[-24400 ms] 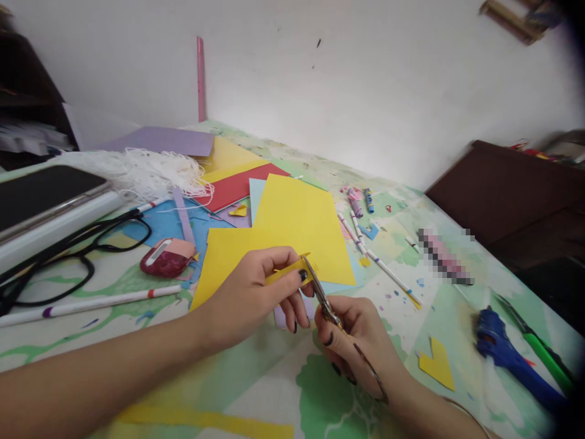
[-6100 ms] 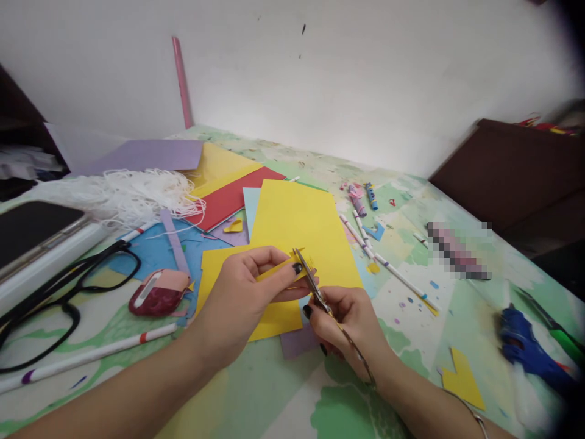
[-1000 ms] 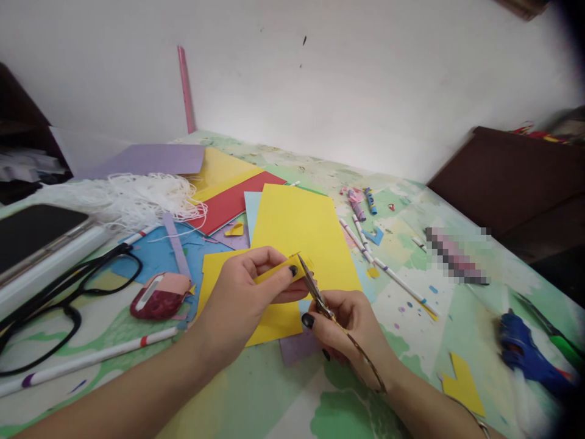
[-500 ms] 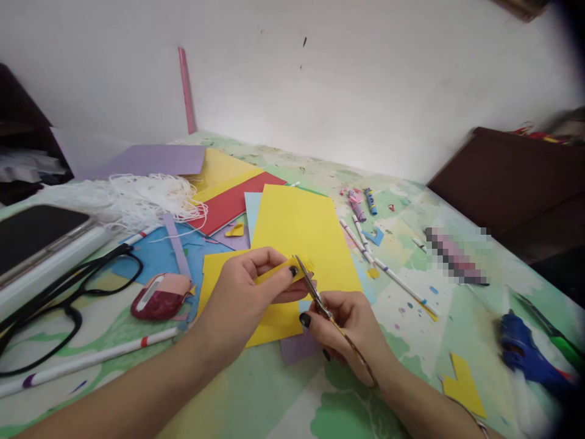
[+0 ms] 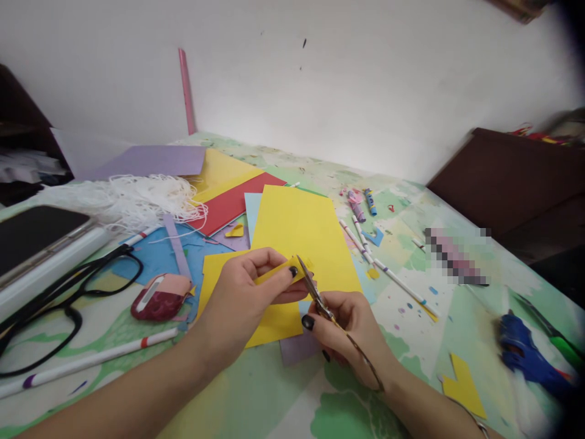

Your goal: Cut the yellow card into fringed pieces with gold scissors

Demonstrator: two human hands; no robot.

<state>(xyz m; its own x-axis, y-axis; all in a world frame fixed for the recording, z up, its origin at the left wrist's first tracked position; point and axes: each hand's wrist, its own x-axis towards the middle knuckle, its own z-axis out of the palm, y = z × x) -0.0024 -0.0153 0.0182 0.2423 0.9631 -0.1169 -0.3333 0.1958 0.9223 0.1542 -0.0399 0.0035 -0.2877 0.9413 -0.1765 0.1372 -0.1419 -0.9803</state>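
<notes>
My left hand (image 5: 249,296) pinches a narrow strip of yellow paper (image 5: 274,272) between thumb and fingers. In my right hand (image 5: 351,329) is a pair of small scissors (image 5: 322,306), the thumb and fingers closed about the handles. The blades point up and left, and their tips lie at the right end of the strip. Whether the paper is between the blades I cannot tell. Under both hands lie yellow sheets (image 5: 301,219), with a bit of purple paper (image 5: 297,350) showing below them. Part of the strip is hidden by my left fingers.
Left are glasses (image 5: 75,299), a phone (image 5: 41,235), a pink-and-maroon case (image 5: 162,296), white yarn (image 5: 132,198) and a striped white stick (image 5: 100,355). Right are more striped sticks (image 5: 404,286), a blue glue gun (image 5: 521,347), green-handled scissors (image 5: 557,335) and a yellow scrap (image 5: 464,387).
The scissors handles and my right thumb have shifted very slightly to the right. My left hand and the yellow strip stay in place.
</notes>
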